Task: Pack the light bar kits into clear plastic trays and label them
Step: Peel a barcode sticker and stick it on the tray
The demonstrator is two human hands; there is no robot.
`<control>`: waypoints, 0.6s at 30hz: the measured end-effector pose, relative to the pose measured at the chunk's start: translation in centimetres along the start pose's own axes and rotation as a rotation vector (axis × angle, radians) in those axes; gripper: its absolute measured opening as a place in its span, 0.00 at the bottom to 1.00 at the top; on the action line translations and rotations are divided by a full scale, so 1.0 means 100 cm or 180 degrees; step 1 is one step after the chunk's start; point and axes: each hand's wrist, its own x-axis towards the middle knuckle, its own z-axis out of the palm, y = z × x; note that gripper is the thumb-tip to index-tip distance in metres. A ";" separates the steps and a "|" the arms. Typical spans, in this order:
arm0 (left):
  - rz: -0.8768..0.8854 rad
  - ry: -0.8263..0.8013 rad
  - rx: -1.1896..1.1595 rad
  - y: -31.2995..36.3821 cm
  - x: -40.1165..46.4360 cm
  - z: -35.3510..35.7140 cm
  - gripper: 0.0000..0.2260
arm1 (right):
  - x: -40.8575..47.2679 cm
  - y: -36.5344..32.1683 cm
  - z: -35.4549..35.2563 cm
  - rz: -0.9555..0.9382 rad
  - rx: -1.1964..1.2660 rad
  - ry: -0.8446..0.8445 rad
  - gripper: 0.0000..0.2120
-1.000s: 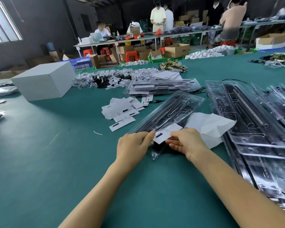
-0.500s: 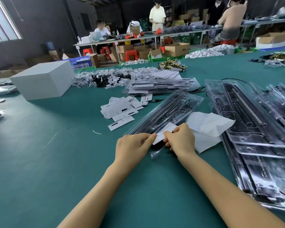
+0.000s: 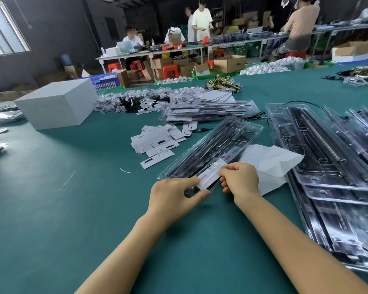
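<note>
A closed clear plastic tray (image 3: pixel 219 143) with a black light bar kit inside lies slantwise on the green table (image 3: pixel 72 209). A white label (image 3: pixel 210 174) lies across its near end. My left hand (image 3: pixel 174 195) grips the tray's near end, thumb on the label's left edge. My right hand (image 3: pixel 240 180) presses its fingertips on the label's right edge. A loose heap of white labels (image 3: pixel 157 141) lies left of the tray. A stack of packed trays (image 3: pixel 208 110) rests farther back.
Several open clear trays with kits (image 3: pixel 327 158) pile up on the right. A white sheet (image 3: pixel 270 160) lies under my right hand. A white box (image 3: pixel 55 103) stands at the left. Bagged parts (image 3: pixel 132 100) and brass hardware (image 3: pixel 221 83) lie behind. People work at far benches.
Both hands slid the label down onto the tray's near end. My left hand shifted from pinching the label to holding the tray end, and my right hand flattened onto the label.
</note>
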 end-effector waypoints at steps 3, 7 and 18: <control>0.0278 0.0193 0.0014 0.000 -0.002 0.001 0.20 | 0.005 -0.005 -0.005 0.0489 0.0353 -0.0155 0.06; 0.0454 0.0122 0.0257 0.002 -0.004 0.001 0.26 | 0.010 -0.012 -0.009 0.0932 0.0866 -0.0353 0.09; 0.1059 0.0437 0.0542 -0.003 -0.005 0.006 0.19 | 0.020 0.002 -0.009 0.0398 0.0451 -0.0046 0.12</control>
